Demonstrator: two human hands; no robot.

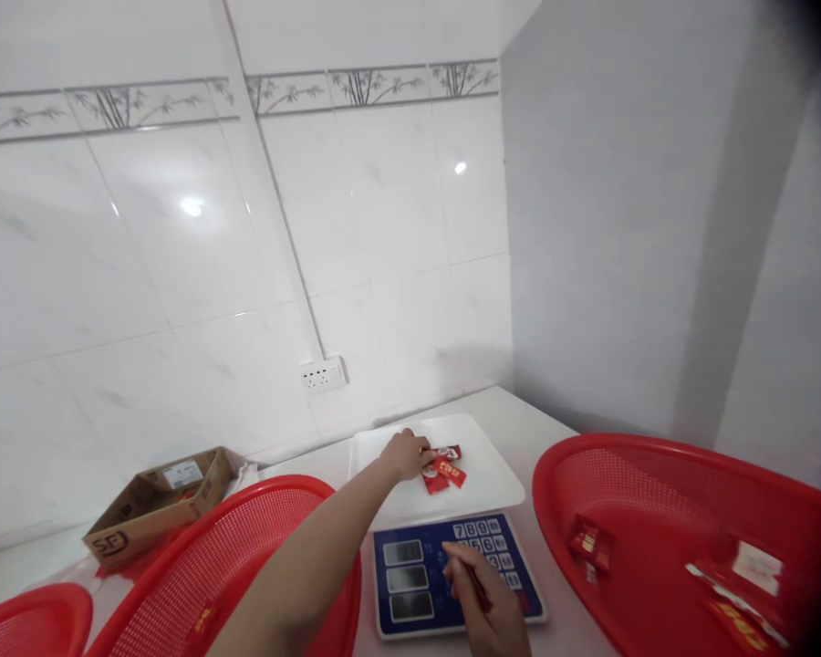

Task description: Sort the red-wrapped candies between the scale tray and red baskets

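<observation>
My left hand reaches out over the white platform of an electronic scale, fingers closed on a small red packet. Two more red packets lie on the platform just beside it. My right hand hovers over the scale's blue keypad, fingers curled round something thin and dark red that I cannot make out.
A red mesh basket at the right holds several red packets. Another red basket sits at the left under my forearm, a third at the far left. A cardboard box and a wall socket are behind.
</observation>
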